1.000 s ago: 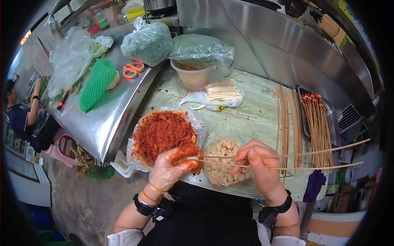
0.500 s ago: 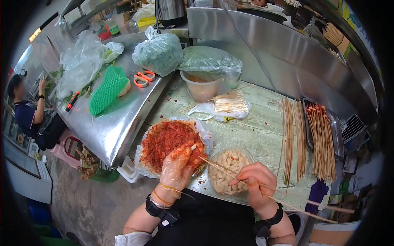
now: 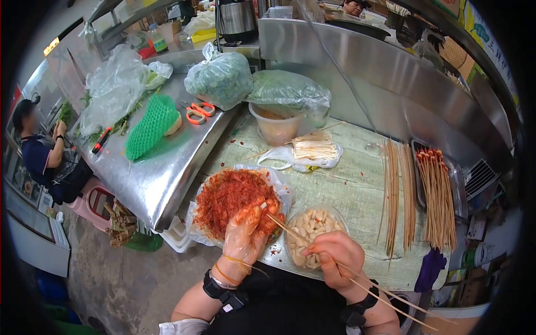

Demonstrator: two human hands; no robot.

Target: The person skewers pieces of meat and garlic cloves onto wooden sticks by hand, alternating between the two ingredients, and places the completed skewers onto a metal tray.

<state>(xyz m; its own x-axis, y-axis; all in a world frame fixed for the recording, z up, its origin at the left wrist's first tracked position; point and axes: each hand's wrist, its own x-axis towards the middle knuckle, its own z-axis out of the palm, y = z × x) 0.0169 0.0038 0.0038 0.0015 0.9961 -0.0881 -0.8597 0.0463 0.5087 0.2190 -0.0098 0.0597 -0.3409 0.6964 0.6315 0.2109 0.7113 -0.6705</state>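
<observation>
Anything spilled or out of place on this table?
Minor mess only: red flakes lie scattered on the wooden table around the bowl of red mix and near the plastic tub. One loose skewer lies askew beside the tub. Nothing tipped or broken.

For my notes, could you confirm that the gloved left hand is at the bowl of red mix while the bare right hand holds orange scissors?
Not quite: the head view shows the bare right hand holding thin wooden skewers, not scissors; the orange scissors lie on the steel counter. The gloved left hand is indeed at the bowl of red mix.
</observation>
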